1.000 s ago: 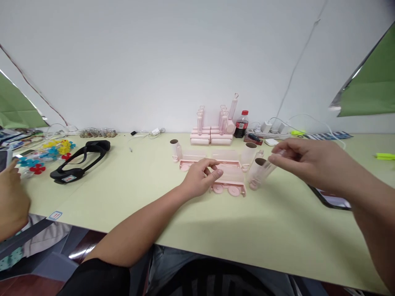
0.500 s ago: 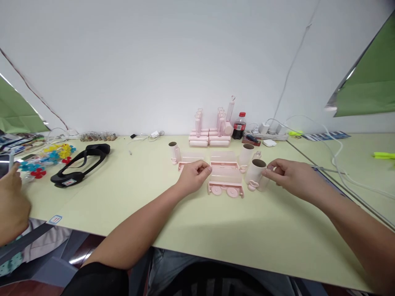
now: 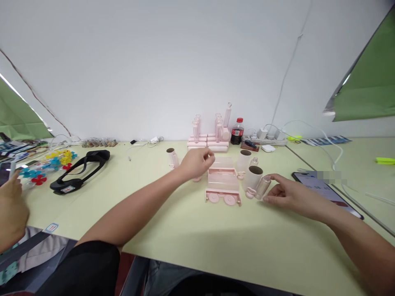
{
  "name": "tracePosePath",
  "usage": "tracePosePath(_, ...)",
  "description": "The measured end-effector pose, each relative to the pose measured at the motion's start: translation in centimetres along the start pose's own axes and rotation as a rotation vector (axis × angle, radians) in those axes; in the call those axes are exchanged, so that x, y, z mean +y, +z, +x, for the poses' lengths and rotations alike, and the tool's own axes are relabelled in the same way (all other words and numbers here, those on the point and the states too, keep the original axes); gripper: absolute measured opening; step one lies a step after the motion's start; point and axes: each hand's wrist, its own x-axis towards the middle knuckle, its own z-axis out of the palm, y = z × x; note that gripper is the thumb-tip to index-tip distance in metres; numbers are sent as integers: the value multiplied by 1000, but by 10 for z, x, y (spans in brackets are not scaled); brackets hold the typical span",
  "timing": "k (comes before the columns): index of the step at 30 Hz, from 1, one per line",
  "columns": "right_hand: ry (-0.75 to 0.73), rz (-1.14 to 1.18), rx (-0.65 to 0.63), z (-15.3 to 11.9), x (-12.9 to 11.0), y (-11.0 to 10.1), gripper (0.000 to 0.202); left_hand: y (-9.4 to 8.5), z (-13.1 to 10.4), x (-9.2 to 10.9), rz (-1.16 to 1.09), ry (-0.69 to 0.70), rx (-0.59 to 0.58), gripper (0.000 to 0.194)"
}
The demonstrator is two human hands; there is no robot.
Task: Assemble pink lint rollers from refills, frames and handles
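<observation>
My left hand point(image 3: 197, 163) hovers over the pink parts, thumb and fingertips pinched together; whatever they hold, if anything, is too small to make out. Beneath and right of it lie two open pink cases with clear lids, the nearer case point(image 3: 222, 198) showing two round discs. My right hand point(image 3: 279, 191) has thumb and index finger round a small clear cylinder point(image 3: 263, 187), which leans beside a cardboard-cored white roll point(image 3: 253, 179). A pink clip-like piece point(image 3: 250, 192) sits at the roll's foot. Another roll point(image 3: 245, 160) stands behind.
Assembled pink cases point(image 3: 207, 144) and a cola bottle point(image 3: 237, 131) stand by the wall. A phone point(image 3: 327, 191) lies right, a power strip point(image 3: 271, 141) behind. At left are a black headset strap point(image 3: 82, 172), colourful flower shapes point(image 3: 38, 179) and another person's hand point(image 3: 14, 209).
My left hand has moved up and slightly right, farther over the cases. My right hand has lowered beside the clear cylinder, which now leans. The phone has come into fuller view.
</observation>
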Motion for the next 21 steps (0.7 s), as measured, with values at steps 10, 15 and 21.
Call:
tracePosePath(10,-50,85,-23,-9,10,-8,63,-6,194,28,431,56,157,44)
tracePosePath(15,-68,88,70,-11,4,-8,56,9,237,19,564,25,38,64)
tracePosePath(21,-61,174,163,-12,7,-9,55,6,258,10,646,115,-125,48)
